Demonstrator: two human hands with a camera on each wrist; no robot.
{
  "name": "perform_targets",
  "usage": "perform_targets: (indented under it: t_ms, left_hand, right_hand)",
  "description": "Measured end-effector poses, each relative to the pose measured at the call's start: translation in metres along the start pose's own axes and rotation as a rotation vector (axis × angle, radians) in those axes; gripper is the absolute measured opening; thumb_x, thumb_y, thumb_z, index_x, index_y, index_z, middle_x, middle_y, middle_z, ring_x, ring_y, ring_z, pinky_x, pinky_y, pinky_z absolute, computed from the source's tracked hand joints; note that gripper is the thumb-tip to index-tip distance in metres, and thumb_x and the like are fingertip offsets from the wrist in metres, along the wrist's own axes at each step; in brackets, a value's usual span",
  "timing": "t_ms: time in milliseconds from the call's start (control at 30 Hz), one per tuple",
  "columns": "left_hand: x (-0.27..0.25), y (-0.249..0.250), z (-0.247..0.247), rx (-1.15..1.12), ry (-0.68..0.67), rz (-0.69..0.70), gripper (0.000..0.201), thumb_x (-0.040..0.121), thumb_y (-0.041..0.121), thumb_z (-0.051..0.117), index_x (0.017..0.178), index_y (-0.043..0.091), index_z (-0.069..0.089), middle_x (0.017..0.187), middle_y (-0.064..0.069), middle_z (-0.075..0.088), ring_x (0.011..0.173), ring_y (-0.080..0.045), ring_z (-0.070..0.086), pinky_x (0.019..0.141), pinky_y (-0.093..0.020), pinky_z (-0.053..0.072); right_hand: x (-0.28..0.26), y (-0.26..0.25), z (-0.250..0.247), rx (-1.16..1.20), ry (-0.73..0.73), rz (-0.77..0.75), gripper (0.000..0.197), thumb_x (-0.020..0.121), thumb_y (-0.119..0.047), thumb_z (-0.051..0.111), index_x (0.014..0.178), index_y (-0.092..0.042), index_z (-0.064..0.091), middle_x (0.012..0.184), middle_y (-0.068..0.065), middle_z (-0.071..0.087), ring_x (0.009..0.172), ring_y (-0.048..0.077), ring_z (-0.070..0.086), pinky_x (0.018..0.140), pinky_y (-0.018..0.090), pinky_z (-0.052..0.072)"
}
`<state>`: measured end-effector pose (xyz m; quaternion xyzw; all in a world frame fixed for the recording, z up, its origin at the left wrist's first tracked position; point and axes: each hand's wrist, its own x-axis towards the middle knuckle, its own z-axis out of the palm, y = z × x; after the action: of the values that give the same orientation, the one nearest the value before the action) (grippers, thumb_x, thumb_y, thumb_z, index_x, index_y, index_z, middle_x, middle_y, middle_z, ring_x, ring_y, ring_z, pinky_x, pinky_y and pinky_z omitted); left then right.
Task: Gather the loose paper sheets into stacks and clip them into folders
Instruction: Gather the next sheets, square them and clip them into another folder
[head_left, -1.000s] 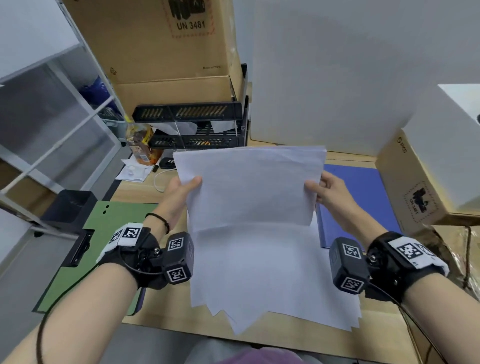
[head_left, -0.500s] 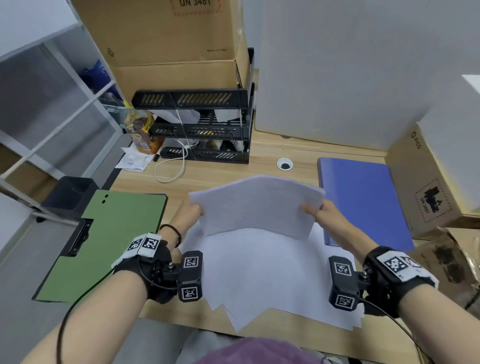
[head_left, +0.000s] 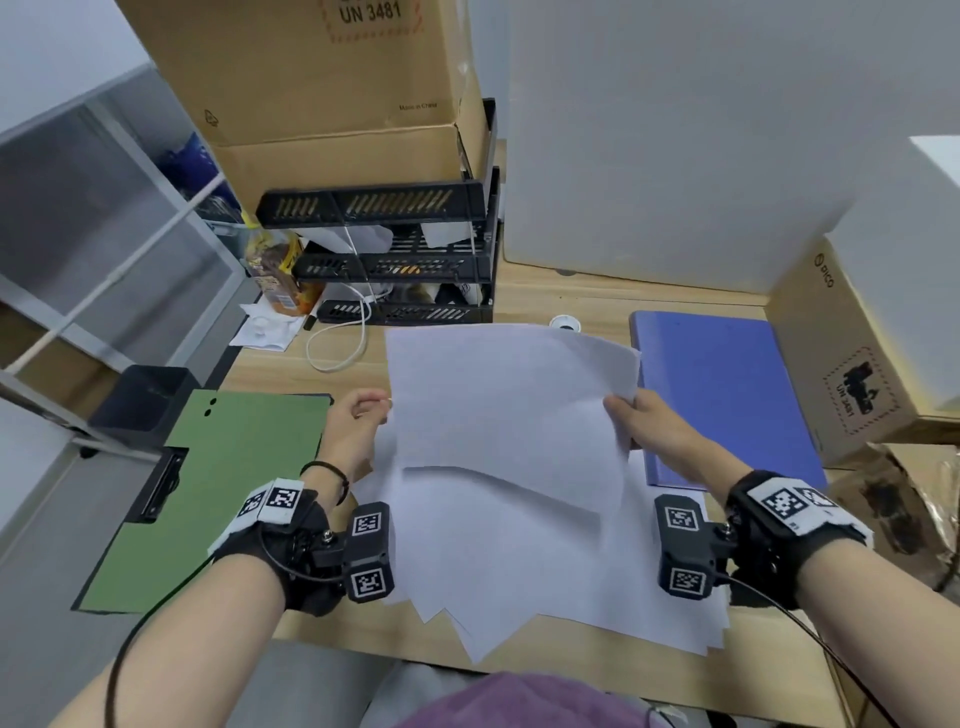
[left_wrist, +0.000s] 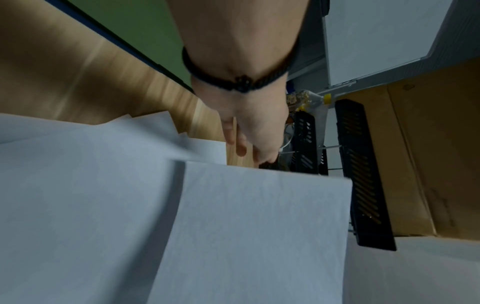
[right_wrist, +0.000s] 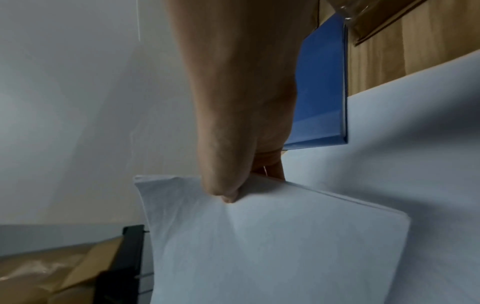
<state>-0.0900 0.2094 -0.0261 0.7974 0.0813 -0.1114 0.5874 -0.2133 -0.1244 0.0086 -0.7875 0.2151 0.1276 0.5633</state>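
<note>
Blue folder (head_left: 727, 395) beside held paper stack (head_left: 509, 395)

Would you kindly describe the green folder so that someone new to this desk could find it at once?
Start at the wooden desk and go to its left edge, left of the loose white paper sheets. The green folder lies flat there, overhanging the edge, with a black clip on its left side. The only other folder, on the right, is blue.

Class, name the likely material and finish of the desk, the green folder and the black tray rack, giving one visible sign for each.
Desk: probably wood-look laminate, matte; light printed grain lines.
Green folder: likely stiff plastic or coated board, smooth matte; flat, with a black clip on its edge.
Black tray rack: seemingly moulded plastic; slotted fronts, thin metal rods between tiers.
</note>
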Motion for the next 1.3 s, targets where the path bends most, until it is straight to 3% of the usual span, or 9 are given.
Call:
perform_targets:
  t_ms: [100, 167, 300, 400, 567, 767, 867, 1067, 1300]
  left_hand:
    - [0.001, 0.009, -0.006, -0.104, -0.007, -0.166, 0.024, 0.085, 0.037, 0.065, 0.103, 0.023, 0.058, 0.096, 0.0, 0.059, 0.085, -0.017, 0.057, 0.072, -0.029, 0.045]
    - [-0.004, 0.014, -0.003, -0.124, -0.211, -0.295, 0.047, 0.082, 0.056, 0.062, 0.116, 0.024, 0.055, 0.107, 0.005, 0.06, 0.097, -0.019, 0.06, 0.087, -0.035, 0.047]
    - [-0.024, 0.034, 0.026, -0.269, -0.505, -0.243, 0.048, 0.089, 0.041, 0.059, 0.13, 0.015, 0.054, 0.121, -0.004, 0.065, 0.103, -0.025, 0.068, 0.087, -0.034, 0.055]
    - [-0.028, 0.049, 0.048, -0.244, -0.404, -0.138, 0.032, 0.089, 0.014, 0.064, 0.121, 0.012, 0.059, 0.115, -0.008, 0.069, 0.098, -0.022, 0.069, 0.083, -0.036, 0.057]
    - [-0.019, 0.06, 0.049, 0.018, -0.285, 0.035, 0.022, 0.086, 0.01, 0.067, 0.1, 0.026, 0.062, 0.109, -0.005, 0.069, 0.101, -0.024, 0.065, 0.09, -0.042, 0.053]
    - [-0.023, 0.083, 0.042, 0.114, -0.331, 0.246, 0.021, 0.087, 0.013, 0.067, 0.103, 0.024, 0.061, 0.096, 0.011, 0.066, 0.086, -0.002, 0.064, 0.072, -0.016, 0.05]
    - [-0.025, 0.094, 0.047, 0.083, -0.329, 0.263, 0.022, 0.088, 0.016, 0.067, 0.108, 0.021, 0.062, 0.097, 0.013, 0.066, 0.078, 0.011, 0.064, 0.067, -0.007, 0.049]
    - [-0.032, 0.07, 0.039, 0.047, -0.301, 0.189, 0.022, 0.088, 0.008, 0.064, 0.107, 0.018, 0.059, 0.097, 0.014, 0.064, 0.087, 0.004, 0.061, 0.066, -0.007, 0.048]
    - [-0.038, 0.038, 0.03, 0.055, -0.354, 0.055, 0.028, 0.091, 0.002, 0.051, 0.109, 0.021, 0.062, 0.112, 0.005, 0.067, 0.106, -0.013, 0.062, 0.096, -0.031, 0.047]
  right_hand:
    - [0.0, -0.013, -0.007, 0.154, 0.033, -0.003, 0.026, 0.102, -0.017, 0.039, 0.106, -0.002, 0.059, 0.092, 0.011, 0.061, 0.084, 0.025, 0.057, 0.074, 0.034, 0.049]
    - [-0.002, -0.019, -0.005, 0.329, 0.052, 0.005, 0.026, 0.102, -0.014, 0.041, 0.123, -0.007, 0.054, 0.106, 0.008, 0.064, 0.09, 0.024, 0.061, 0.071, 0.028, 0.055]
    - [-0.008, -0.025, 0.017, 0.56, 0.065, -0.014, 0.028, 0.101, -0.011, 0.041, 0.126, -0.016, 0.052, 0.107, 0.004, 0.063, 0.093, 0.022, 0.06, 0.074, 0.031, 0.057]
    - [-0.016, -0.015, 0.04, 0.559, 0.08, -0.015, 0.027, 0.1, -0.01, 0.043, 0.12, -0.025, 0.054, 0.104, -0.005, 0.07, 0.092, 0.018, 0.067, 0.081, 0.037, 0.059]
    - [-0.027, -0.003, 0.036, 0.585, 0.071, 0.017, 0.03, 0.096, -0.009, 0.053, 0.125, -0.018, 0.054, 0.112, 0.001, 0.07, 0.099, 0.022, 0.068, 0.082, 0.033, 0.058]
    - [-0.025, -0.031, 0.004, 0.356, -0.033, -0.089, 0.022, 0.099, -0.015, 0.05, 0.116, -0.023, 0.062, 0.109, -0.007, 0.073, 0.091, 0.006, 0.071, 0.072, 0.02, 0.055]
    - [-0.017, -0.047, 0.008, 0.269, -0.038, -0.136, 0.021, 0.1, -0.017, 0.048, 0.116, -0.026, 0.059, 0.111, -0.012, 0.069, 0.098, 0.003, 0.067, 0.084, 0.022, 0.053]
    - [-0.011, -0.019, 0.022, 0.137, -0.07, -0.112, 0.028, 0.097, -0.016, 0.052, 0.122, -0.024, 0.061, 0.119, -0.013, 0.067, 0.111, 0.006, 0.063, 0.095, 0.026, 0.05]
    - [-0.014, -0.012, 0.028, 0.143, -0.132, -0.08, 0.031, 0.097, -0.019, 0.056, 0.127, -0.021, 0.059, 0.124, -0.01, 0.065, 0.117, 0.012, 0.06, 0.098, 0.03, 0.047]
